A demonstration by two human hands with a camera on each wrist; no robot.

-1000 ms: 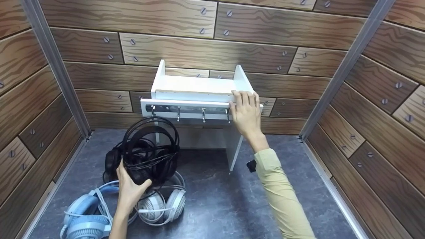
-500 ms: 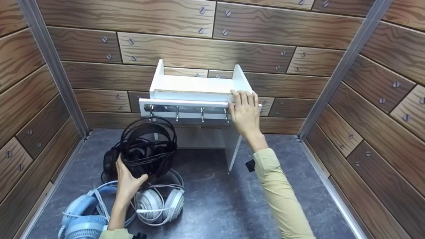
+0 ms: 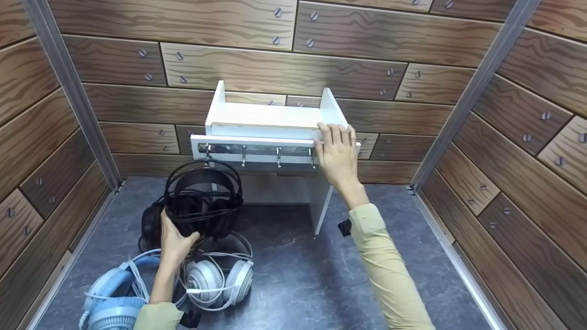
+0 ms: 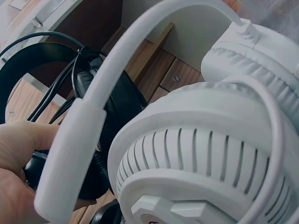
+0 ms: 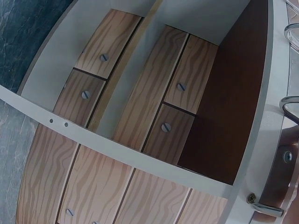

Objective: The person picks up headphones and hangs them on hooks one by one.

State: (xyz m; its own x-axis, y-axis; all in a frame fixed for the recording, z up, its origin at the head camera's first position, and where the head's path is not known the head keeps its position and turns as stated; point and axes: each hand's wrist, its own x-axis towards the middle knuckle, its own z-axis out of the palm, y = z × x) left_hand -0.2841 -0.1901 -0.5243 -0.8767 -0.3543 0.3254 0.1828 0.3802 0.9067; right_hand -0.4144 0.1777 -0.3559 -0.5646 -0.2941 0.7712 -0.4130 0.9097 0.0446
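Observation:
My left hand [image 3: 176,243] holds the black headphones [image 3: 204,201] low down by an earcup. In the left wrist view, my thumb and fingers [image 4: 25,144] are around that black earcup. The headphones' thin outer band reaches the leftmost hook [image 3: 208,150] of a white shelf rack [image 3: 270,114]; whether it sits over the hook I cannot tell. My right hand [image 3: 338,156] rests on the right end of the rack's front rail [image 3: 261,138], fingers stretched over its top edge. This hand is out of sight in the right wrist view, which shows the rack's side panel [image 5: 121,154].
White headphones [image 3: 220,282] with a microphone boom lie on the dark floor [image 3: 293,270], beside light blue headphones [image 3: 114,298]. Another black earcup [image 3: 151,224] shows left of my left hand. Several metal hooks [image 3: 279,157] line the rail. Wood-patterned walls [image 3: 257,64] enclose the space.
My left hand and the black headphones have shifted slightly forward, away from me, and my left sleeve has come into view. The right hand stays on the rail.

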